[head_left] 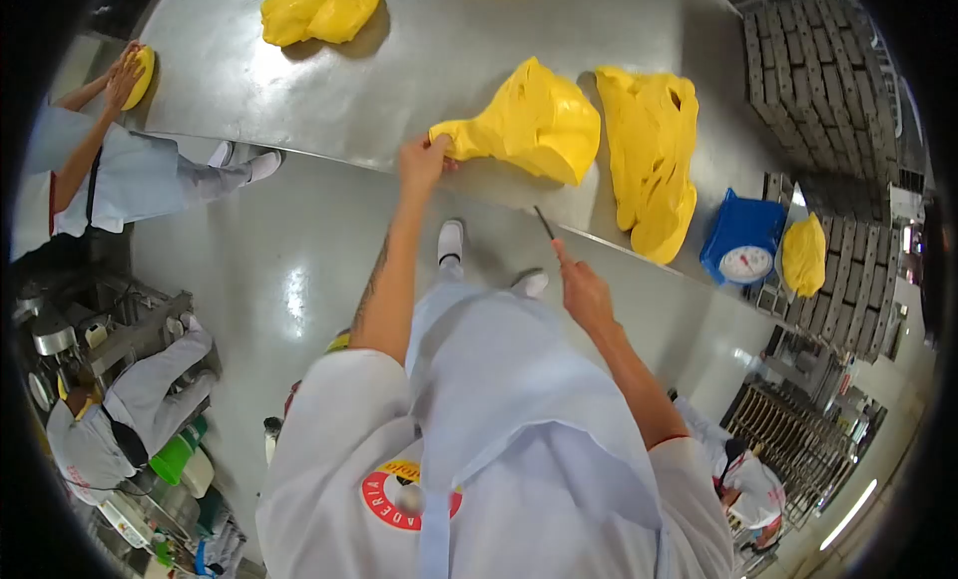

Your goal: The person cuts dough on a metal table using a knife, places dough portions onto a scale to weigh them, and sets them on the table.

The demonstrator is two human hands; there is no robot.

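Note:
My left hand [423, 162] is closed on the narrow end of a yellow dough piece [544, 120] lying on the steel table [399, 75]. The dough stretches thin toward my fingers and bulks up to the right. In my right hand [587, 294] is a knife [545, 223], its thin dark blade pointing up and left at the table's front edge, apart from the dough. Right of the held piece lies a long, folded slab of yellow dough [649, 160] with holes in its surface.
A blue dial scale [743, 238] stands at the table's right end, with more yellow dough [803, 255] beside it. Another dough lump [321, 12] lies farther back. At the left, a co-worker's hands [122, 78] press dough. Stacked metal pans [823, 80] rise at right.

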